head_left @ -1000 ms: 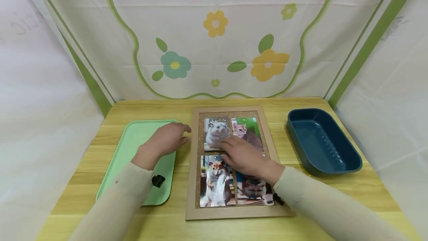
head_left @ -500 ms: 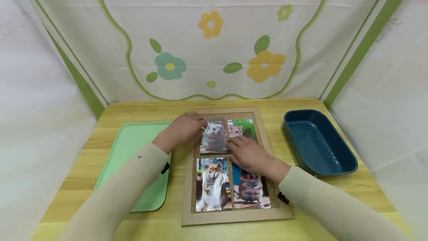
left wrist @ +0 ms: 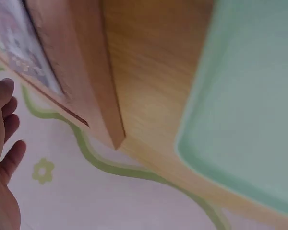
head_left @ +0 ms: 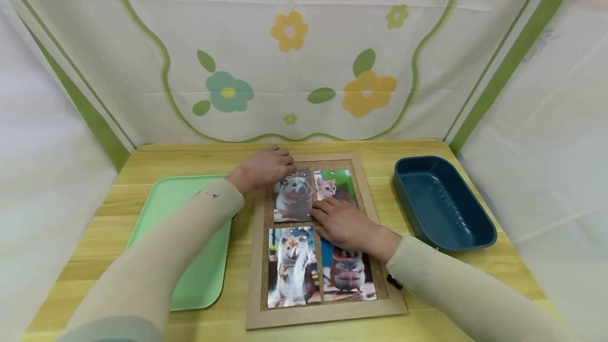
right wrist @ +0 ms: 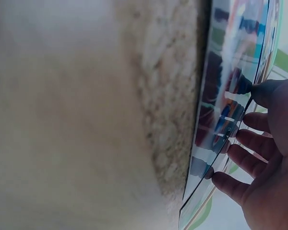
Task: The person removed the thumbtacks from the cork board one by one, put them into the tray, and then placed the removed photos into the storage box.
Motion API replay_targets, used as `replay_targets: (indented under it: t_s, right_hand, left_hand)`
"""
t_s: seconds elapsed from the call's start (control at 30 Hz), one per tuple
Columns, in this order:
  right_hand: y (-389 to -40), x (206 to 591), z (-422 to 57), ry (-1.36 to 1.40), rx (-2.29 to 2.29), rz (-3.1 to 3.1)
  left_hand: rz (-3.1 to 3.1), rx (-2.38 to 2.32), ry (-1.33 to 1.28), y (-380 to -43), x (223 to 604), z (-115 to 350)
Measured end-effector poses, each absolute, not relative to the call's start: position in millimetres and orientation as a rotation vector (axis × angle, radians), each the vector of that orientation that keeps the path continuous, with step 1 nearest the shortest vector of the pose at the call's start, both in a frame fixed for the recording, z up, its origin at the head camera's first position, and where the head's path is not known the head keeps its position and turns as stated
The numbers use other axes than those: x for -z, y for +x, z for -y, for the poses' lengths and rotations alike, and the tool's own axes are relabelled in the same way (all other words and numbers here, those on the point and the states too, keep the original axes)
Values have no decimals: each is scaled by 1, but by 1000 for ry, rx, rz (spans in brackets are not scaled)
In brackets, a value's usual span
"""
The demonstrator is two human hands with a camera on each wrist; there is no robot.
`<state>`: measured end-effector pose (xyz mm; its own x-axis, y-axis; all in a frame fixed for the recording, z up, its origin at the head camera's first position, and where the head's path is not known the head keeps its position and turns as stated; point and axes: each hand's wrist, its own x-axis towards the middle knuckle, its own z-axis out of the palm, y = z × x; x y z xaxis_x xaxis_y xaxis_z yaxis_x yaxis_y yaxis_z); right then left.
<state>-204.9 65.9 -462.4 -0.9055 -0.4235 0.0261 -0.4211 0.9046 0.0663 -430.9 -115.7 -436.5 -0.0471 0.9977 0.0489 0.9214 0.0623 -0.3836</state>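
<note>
A wood-framed corkboard [head_left: 328,315] lies on the table with glossy animal photos on it. At its upper left is a crowned grey hamster photo [head_left: 293,199], and a cat photo [head_left: 339,186] is beside it, partly hidden by my right hand [head_left: 347,226]. Relaxed fingers of that hand rest by the photos' inner corners; in the right wrist view its fingertips [right wrist: 223,181] touch a glossy surface. My left hand [head_left: 267,167] is over the board's upper-left corner, with its fingers [left wrist: 10,125] loosely bent and holding nothing. Below are a standing hamster photo [head_left: 291,273] and another animal photo [head_left: 349,276].
A light green tray [head_left: 204,278] lies left of the board, partly under my left forearm. To the right stands a deep dark-blue bin [head_left: 442,205]. A white flowered cloth [head_left: 294,78] hangs behind the table [head_left: 157,160].
My left hand has moved from over the green tray to the board's upper-left corner. The right hand stays on the photos. The whole view has shifted slightly.
</note>
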Motion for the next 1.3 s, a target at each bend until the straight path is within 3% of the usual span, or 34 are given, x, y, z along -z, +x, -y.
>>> replay_targets:
  t_s: [1.3]
  right_hand:
    - [-195,456,-55,715,152,2940]
  left_hand:
    - [1787,-676,-1971,-433,436,103]
